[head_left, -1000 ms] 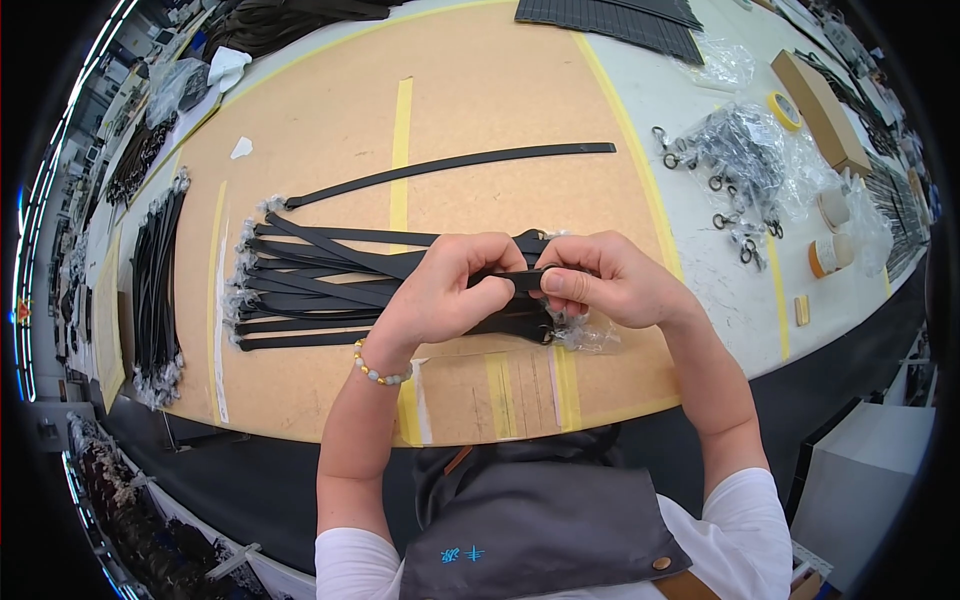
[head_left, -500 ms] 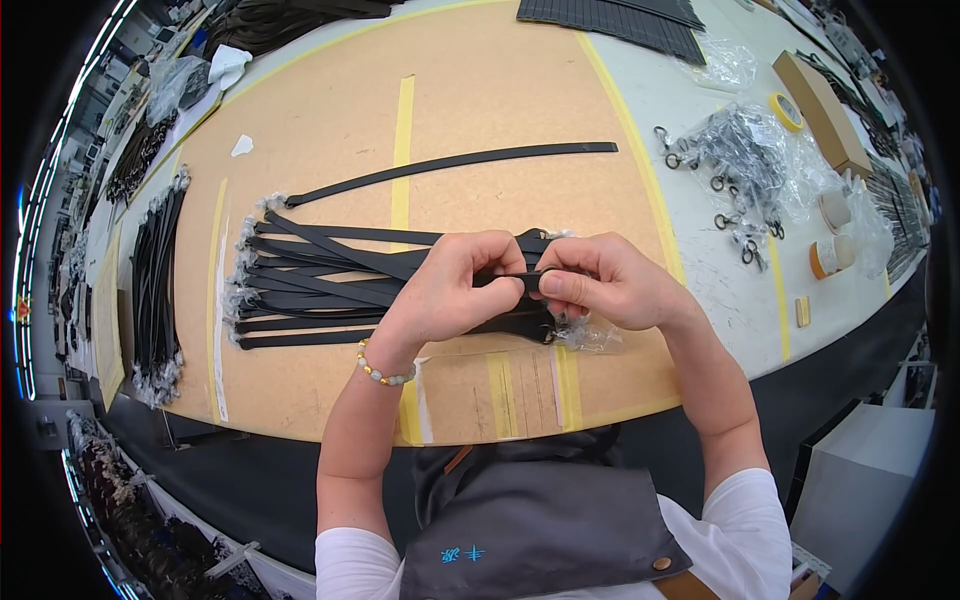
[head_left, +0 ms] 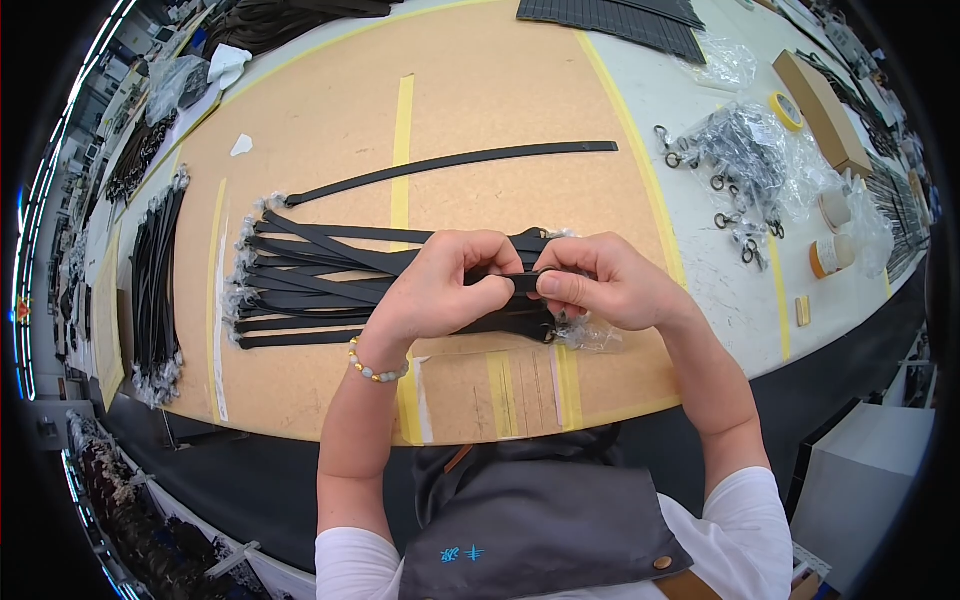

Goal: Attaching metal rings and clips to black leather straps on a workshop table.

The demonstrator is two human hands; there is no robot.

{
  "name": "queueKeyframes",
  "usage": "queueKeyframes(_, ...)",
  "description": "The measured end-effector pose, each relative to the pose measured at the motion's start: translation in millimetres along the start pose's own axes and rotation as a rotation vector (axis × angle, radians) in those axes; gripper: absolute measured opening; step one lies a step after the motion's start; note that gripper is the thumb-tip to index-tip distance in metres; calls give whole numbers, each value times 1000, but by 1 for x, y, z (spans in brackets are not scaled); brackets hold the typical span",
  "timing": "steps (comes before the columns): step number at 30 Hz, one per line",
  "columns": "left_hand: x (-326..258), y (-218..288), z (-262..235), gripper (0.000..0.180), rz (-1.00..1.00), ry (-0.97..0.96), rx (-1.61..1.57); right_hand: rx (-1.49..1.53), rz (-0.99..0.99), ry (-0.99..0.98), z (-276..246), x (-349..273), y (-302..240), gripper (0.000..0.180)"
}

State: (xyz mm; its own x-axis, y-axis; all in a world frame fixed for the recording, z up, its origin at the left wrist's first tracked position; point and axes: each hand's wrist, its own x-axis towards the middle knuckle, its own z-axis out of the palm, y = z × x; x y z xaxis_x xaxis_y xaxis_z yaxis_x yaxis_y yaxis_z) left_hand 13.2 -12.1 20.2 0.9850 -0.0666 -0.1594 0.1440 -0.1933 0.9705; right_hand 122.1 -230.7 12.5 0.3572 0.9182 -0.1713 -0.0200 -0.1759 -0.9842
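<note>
My left hand (head_left: pixel 458 283) and my right hand (head_left: pixel 603 280) are both closed on one black strap (head_left: pixel 525 284), and a short piece of it shows between my fingertips. Its end at the right hand is mostly hidden by the fingers. Under my hands lies a bundle of black straps (head_left: pixel 320 283), their left ends wrapped in clear plastic (head_left: pixel 241 290). More wrapped ends with metal fittings stick out beneath my right hand. Beyond the bundle, a single black strap (head_left: pixel 460 160) lies apart on the tan board (head_left: pixel 510 90).
Another strap bundle (head_left: pixel 158 285) lies at the left edge. To the right are metal snap hooks (head_left: pixel 735 185) in clear plastic, a yellow tape roll (head_left: pixel 786 111), a cardboard box (head_left: pixel 822 112) and an orange-labelled container (head_left: pixel 830 257). Black strips (head_left: pixel 615 28) lie at the far edge.
My left hand has shifted slightly left along the strap, so a little more of it shows between the hands. My right hand stays almost in place.
</note>
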Motion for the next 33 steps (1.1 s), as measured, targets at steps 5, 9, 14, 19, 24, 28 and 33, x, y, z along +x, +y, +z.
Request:
queueKeyframes(5, 0, 0, -1, 12, -20, -29, 29, 20, 7, 1, 1, 0, 2, 26)
queueKeyframes(9, 0, 0, 0, 12, -15, -27, 36, 22, 0, -5, 1, 0, 1, 26)
queueKeyframes(14, 1, 1, 2, 11, -15, -21, 34, 7, -5, -3, 2, 1, 5, 26)
queueKeyframes(19, 1, -1, 5, 10, 21, -3, 84, -14, -18, 3, 3, 1, 5, 25)
queueKeyframes(24, -2, 5, -1, 9, -25, -18, 51, 28, 18, -1, 2, 1, 0, 25)
queueKeyframes(28, 0, -1, -3, 11, -19, -25, 29, 49, 33, -2, 2, 1, 2, 26)
queueKeyframes(33, 1, -1, -3, 13, -17, -52, 50, 59, 24, -2, 2, 1, 4, 26)
